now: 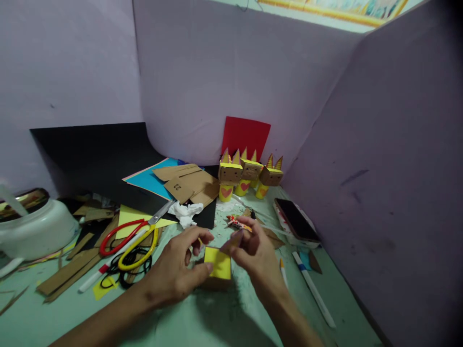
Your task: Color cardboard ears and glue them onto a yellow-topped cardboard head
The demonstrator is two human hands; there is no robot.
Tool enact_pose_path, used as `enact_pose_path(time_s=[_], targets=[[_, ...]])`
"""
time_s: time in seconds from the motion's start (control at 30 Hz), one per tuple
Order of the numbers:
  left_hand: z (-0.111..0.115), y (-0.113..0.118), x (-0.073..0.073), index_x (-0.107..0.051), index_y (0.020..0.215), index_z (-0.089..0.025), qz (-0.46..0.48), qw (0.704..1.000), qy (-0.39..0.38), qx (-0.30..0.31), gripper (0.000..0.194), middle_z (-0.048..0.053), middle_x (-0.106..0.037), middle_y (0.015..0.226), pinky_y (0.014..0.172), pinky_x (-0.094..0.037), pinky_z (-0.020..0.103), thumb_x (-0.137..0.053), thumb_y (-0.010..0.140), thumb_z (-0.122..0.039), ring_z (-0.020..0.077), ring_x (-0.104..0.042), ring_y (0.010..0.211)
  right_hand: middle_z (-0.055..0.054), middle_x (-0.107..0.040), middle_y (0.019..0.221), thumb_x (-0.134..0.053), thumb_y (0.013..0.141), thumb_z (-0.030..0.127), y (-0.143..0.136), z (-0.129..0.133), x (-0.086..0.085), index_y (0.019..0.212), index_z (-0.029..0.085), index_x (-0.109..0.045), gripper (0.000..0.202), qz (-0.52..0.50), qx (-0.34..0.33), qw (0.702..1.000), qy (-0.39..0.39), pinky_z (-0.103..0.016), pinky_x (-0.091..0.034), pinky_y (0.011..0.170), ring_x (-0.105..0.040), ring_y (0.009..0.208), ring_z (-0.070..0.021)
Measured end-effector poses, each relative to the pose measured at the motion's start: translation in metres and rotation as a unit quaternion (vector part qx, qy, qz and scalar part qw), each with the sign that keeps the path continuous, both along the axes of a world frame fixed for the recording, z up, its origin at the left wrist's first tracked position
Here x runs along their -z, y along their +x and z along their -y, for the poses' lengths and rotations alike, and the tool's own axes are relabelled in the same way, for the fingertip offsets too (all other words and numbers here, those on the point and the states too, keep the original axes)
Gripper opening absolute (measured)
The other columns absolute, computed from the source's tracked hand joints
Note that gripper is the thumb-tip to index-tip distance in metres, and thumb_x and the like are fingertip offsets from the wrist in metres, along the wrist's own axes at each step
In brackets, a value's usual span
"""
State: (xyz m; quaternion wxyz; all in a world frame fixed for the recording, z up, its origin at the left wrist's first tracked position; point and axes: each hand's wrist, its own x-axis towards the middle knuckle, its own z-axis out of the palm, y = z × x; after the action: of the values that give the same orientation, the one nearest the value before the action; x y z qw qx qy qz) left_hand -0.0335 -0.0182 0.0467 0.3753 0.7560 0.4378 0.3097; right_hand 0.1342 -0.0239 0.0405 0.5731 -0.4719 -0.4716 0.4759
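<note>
Attachment, apparently: your spread left hand point(179, 266) touches the yellow-topped box point(219, 261); your right hand point(251, 246) pinches a purple triangle point(232, 242) likely needing alignment.

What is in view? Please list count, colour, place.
Box: one, brown and yellow, front
Triangle: one, purple, at box corner
Figures: at least three, yellow and brown, back
Scissors: one, red and yellow handles, left
Cord: one tangle, black, left
Pens: three, mostly white, left and right
Papers: several, black, blue, yellow, red, left and back
Cardboard: several pieces, brown, left and back
Tissue: one, white, middle
Patterned piece: one, reddish, beyond box
Phone: one, black, right
Pot: one, white, left
Frame: one, yellow, top
Table: one, green, below
Walls: three, purple, around
Left hand: one, thumb on box
Right hand: one, holding triangle
</note>
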Motion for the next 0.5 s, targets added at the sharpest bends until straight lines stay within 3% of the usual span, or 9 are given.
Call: enact_pose_path(time_s=[0.1, 0.2, 0.27, 0.37, 0.43, 0.5], targets=[[-0.002, -0.012, -0.009, -0.046, 0.127, -0.023, -0.087, 0.996, -0.024, 0.019, 0.067, 0.008, -0.052, 0.126, 0.085, -0.043, 0.035, -0.063, 0.063, -0.028, 0.0255, -0.053, 0.103, 0.002, -0.067, 0.069, -0.072, 0.055, 0.022, 0.023, -0.002, 0.002, 0.104, 0.019, -0.048, 0.055, -0.044, 0.073, 0.996, -0.003, -0.027, -0.045, 0.062, -0.06, 0.063, -0.0151], [-0.011, -0.03, -0.013, -0.042, 0.133, -0.027, -0.14, 0.99, -0.036, 0.006, 0.073, 0.006, -0.046, 0.137, 0.095, -0.038, 0.038, -0.063, 0.063, -0.026, 0.0278, -0.047, 0.116, 0.002, -0.068, 0.065, -0.075, 0.051, 0.023, 0.037, -0.003, 0.006, 0.105, 0.018, -0.048, 0.061, -0.075, 0.138, 0.988, -0.009, -0.027, -0.047, 0.062, -0.062, 0.062, -0.0158], [-0.022, -0.04, -0.014, -0.053, 0.124, -0.025, -0.142, 0.987, -0.026, -0.065, 0.057, 0.006, -0.057, 0.125, 0.085, -0.044, 0.036, -0.057, 0.067, -0.025, 0.026, -0.056, 0.103, 0.001, -0.069, 0.066, -0.076, 0.049, 0.023, 0.039, -0.004, 0.009, 0.106, 0.018, -0.048, 0.063, -0.086, 0.151, 0.985, -0.019, -0.027, -0.048, 0.062, -0.063, 0.063, -0.0163], [-0.04, -0.041, -0.01, -0.066, 0.095, -0.018, -0.128, 0.972, -0.018, -0.198, 0.028, 0.005, -0.07, 0.089, 0.069, -0.046, 0.03, -0.048, 0.074, -0.026, 0.022, -0.062, 0.078, 0.0, -0.07, 0.068, -0.077, 0.05, 0.024, 0.036, -0.005, 0.013, 0.106, 0.018, -0.048, 0.064, -0.088, 0.129, 0.988, -0.022, -0.027, -0.048, 0.062, -0.063, 0.064, -0.0167], [-0.049, -0.03, -0.002, -0.067, 0.081, -0.016, -0.148, 0.968, -0.001, -0.202, 0.021, 0.005, -0.071, 0.082, 0.069, -0.044, 0.027, -0.048, 0.074, -0.023, 0.0197, -0.062, 0.076, 0.0, -0.069, 0.068, -0.077, 0.053, 0.025, 0.034, -0.005, 0.017, 0.107, 0.018, -0.048, 0.062, -0.076, 0.11, 0.991, -0.013, -0.026, -0.048, 0.062, -0.062, 0.064, -0.0162], [-0.054, -0.013, 0.007, -0.068, 0.075, -0.018, -0.21, 0.966, 0.006, -0.153, 0.02, 0.004, -0.071, 0.078, 0.065, -0.042, 0.024, -0.048, 0.072, -0.019, 0.0181, -0.063, 0.076, 0.001, -0.069, 0.068, -0.076, 0.056, 0.027, 0.034, -0.006, 0.021, 0.109, 0.019, -0.047, 0.06, -0.062, 0.099, 0.993, -0.009, -0.025, -0.047, 0.06, -0.061, 0.063, -0.0156]])
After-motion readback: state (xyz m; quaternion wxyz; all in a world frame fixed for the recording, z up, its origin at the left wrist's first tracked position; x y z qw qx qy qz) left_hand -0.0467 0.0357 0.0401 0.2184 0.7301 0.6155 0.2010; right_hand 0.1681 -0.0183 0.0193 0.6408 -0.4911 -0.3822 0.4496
